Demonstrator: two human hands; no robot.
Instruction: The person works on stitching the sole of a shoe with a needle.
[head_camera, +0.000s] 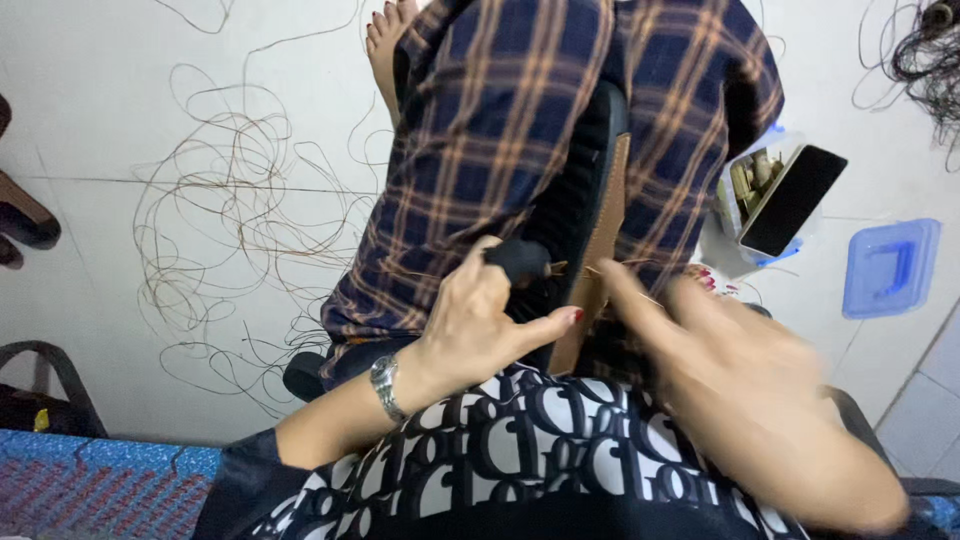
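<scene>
Head view: hands at tan leather piece over plaid-covered lap.
Left hand (470, 320) closed around black tool handle (517, 259), against tan leather piece (598, 250). Right hand (745, 385) blurred, fingers spread, nothing pinched, just beside leather. Loose thread coils (230, 220) on floor (100, 120); phone (792, 198), blue lid (888, 266) to right.

Right hand (740, 400) motion-blurred, grip unclear; left hand (480, 320) hides black handle's (520, 258) lower part.
</scene>
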